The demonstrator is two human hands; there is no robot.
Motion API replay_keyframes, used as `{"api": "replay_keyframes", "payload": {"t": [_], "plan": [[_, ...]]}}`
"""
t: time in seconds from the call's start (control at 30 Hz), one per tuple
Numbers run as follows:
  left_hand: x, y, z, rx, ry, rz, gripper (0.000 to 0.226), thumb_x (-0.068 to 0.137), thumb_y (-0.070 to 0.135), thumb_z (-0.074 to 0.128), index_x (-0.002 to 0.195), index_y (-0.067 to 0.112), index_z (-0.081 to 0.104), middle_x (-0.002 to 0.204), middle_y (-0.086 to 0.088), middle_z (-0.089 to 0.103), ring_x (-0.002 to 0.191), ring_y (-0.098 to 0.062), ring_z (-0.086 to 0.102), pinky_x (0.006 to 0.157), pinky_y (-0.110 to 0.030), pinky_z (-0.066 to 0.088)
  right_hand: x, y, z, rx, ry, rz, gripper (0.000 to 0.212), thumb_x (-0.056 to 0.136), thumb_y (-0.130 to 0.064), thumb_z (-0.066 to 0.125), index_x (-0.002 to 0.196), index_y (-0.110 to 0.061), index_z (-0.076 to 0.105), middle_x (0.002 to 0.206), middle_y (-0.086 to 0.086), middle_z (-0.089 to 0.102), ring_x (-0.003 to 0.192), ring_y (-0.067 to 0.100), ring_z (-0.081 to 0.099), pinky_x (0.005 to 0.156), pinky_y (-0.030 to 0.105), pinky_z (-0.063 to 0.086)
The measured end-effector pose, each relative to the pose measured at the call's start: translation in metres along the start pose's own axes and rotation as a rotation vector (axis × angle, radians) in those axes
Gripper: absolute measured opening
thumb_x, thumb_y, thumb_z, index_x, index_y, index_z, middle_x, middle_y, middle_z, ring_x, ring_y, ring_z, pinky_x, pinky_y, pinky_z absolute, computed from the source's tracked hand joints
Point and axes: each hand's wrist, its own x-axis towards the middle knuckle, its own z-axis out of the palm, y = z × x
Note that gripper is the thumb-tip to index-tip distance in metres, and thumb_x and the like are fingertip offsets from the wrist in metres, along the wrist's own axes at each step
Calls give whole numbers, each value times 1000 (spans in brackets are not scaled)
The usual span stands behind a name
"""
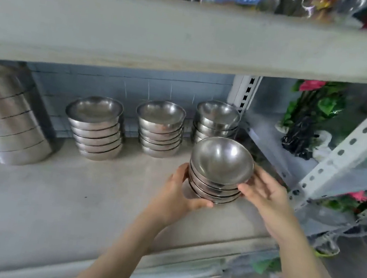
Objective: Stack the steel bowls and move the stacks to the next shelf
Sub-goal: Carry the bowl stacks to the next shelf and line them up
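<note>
A stack of several steel bowls (pixel 220 167) is held between both my hands at the right part of the grey shelf (pixel 77 195). My left hand (pixel 180 194) cups its left side and base, thumb under the front. My right hand (pixel 266 194) presses against its right side. Whether the stack touches the shelf I cannot tell. Three more stacks of steel bowls stand along the back: a left stack (pixel 96 127), a middle stack (pixel 160 128) and a right stack (pixel 216 120) just behind the held one.
A tall stack of large steel containers (pixel 6 113) stands at the far left. A thick shelf board (pixel 191 35) hangs overhead. To the right, a perforated white upright (pixel 349 146) borders the neighbouring shelf (pixel 280 156) with wrapped artificial flowers (pixel 309 118).
</note>
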Motion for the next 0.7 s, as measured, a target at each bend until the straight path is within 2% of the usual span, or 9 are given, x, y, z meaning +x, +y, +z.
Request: {"api": "replay_keyframes", "payload": {"t": [0.13,0.23,0.33,0.4,0.47,0.53,0.6,0.63,0.7], "plan": [[11,9,19,9,-14,-40,114,45,74,75,142,32,33,136,4,57,131,-18,48,108,-42,41,10,4,-21,-1,-23,6,95,55,-58,88,140,-34,53,133,-17,64,125,0,57,112,41,43],[17,8,26,-36,12,-55,105,50,72,81,137,36,37,134,7,59,129,-15,53,107,-45,44,13,12,-28,13,-37,3,84,54,-66,86,130,-46,55,129,-24,64,126,-2,56,113,46,42],[20,5,29,-46,19,-37,102,49,77,80,133,38,39,133,7,60,128,-16,54,106,-48,45,16,16,-32,-24,-63,-3,67,68,-49,80,129,-51,51,128,-32,61,127,-6,53,114,46,40],[19,5,29,-11,13,24,106,54,79,77,141,34,36,138,7,57,133,-18,50,109,-48,42,18,16,-33,-71,-86,-24,72,74,-33,77,136,-48,45,134,-27,59,130,-4,52,113,34,41],[16,12,26,2,10,54,111,63,72,78,151,32,25,148,8,47,141,-16,40,114,-46,36,21,16,-32,-110,-112,-45,75,77,-20,78,137,-45,42,131,-27,59,123,-12,53,102,15,44],[14,18,24,-49,6,39,101,73,50,83,151,37,21,147,18,43,140,3,35,115,-26,32,24,17,-32,-147,-117,-60,76,80,-8,78,137,-42,41,127,-30,55,111,-21,54,87,2,43],[15,16,26,-95,15,70,86,80,20,81,145,33,27,135,28,45,125,23,38,101,-2,29,27,21,-35,-176,-118,-66,78,80,-8,79,141,-38,42,128,-29,56,111,-20,55,86,1,43],[16,16,28,-98,28,77,86,81,15,80,148,26,27,135,27,45,123,25,39,98,0,29,29,23,-37,-181,-120,-66,79,80,-9,79,143,-37,41,130,-27,56,113,-18,55,88,2,44],[17,13,33,-128,35,75,91,80,18,81,153,17,26,140,19,47,128,16,42,103,-6,30,32,25,-39,-188,-122,-61,82,79,-11,80,146,-36,40,132,-27,56,115,-16,56,90,3,44]]}}
